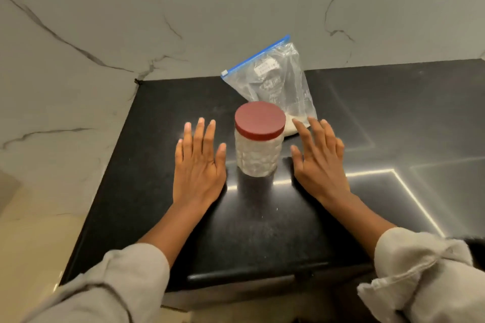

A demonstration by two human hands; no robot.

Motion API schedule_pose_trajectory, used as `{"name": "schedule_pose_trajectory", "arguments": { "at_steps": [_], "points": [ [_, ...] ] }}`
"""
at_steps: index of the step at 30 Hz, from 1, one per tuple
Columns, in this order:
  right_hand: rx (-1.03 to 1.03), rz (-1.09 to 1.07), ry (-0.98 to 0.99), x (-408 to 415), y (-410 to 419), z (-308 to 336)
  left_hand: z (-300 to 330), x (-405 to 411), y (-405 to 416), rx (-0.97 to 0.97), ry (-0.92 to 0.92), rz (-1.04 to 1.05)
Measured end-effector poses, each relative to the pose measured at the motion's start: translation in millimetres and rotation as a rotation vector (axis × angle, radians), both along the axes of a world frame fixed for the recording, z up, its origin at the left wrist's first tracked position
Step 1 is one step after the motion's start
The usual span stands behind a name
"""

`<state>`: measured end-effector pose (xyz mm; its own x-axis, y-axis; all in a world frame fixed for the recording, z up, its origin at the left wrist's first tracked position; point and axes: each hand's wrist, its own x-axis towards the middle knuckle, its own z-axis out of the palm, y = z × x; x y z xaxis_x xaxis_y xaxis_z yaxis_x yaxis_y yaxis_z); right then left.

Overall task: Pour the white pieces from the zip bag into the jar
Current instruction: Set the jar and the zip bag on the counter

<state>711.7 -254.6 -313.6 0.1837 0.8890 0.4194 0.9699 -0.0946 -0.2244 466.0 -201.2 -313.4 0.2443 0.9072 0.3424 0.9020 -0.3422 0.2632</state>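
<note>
Sleeves: Two pale rolled-up sleeves (112,280) are showing closest to us, well in front of the jar.
Counter: The black counter (262,231) is holding everything up, and the jar is standing near its middle.
Left hand: The left hand (198,165) is lying flat just to the left of the jar, with its fingers spread out. It is holding nothing and is not touching the jar.
Right hand: The right hand (319,157) is lying open just to the right of the jar. It is holding nothing too. Its fingertips are reaching up close to the bottom of the bag, but I cannot tell if they are touching it.
Jar: The clear bumpy jar (258,155) is standing straight up between the two hands.
Lid: The red lid (259,119) is sitting on top of the jar, so the jar is not open yet.
Bag: The zip bag (275,81) is leaning just behind the jar, a bit to the right. Its blue zip is looking closed.
White pieces: The white pieces (290,126) are sitting at the bottom of the bag, just behind the jar.
Wall: The pale wall with dark lines (157,21) is standing behind the jar and the bag.
How far along: I think the job is only starting. Nothing is looking poured yet.
What is left: Taking off the lid, opening the bag, and pouring.
</note>
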Motion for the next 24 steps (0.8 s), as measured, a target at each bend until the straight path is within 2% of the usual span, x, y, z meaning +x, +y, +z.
{"name": "schedule_pose_trajectory", "arguments": {
  "at_steps": [7,10,16,20,24],
  "points": [
    [0.116,0.095,-0.006,0,5,-6,-3,0,0,0.043,-0.024,-0.004],
    [0.072,0.099,0.019,-1,1,-1,-1,0,-18,0.014,-0.03,-0.033],
    [0.1,0.196,0.078,-6,-9,5,1,1,-38,0.099,-0.182,-0.093],
    [0.075,0.24,0.166,-7,-11,8,3,3,-41,0.143,-0.132,-0.135],
    [0.06,0.334,0.193,-7,-13,10,4,8,-32,0.076,-0.086,-0.156]
  ]
}}
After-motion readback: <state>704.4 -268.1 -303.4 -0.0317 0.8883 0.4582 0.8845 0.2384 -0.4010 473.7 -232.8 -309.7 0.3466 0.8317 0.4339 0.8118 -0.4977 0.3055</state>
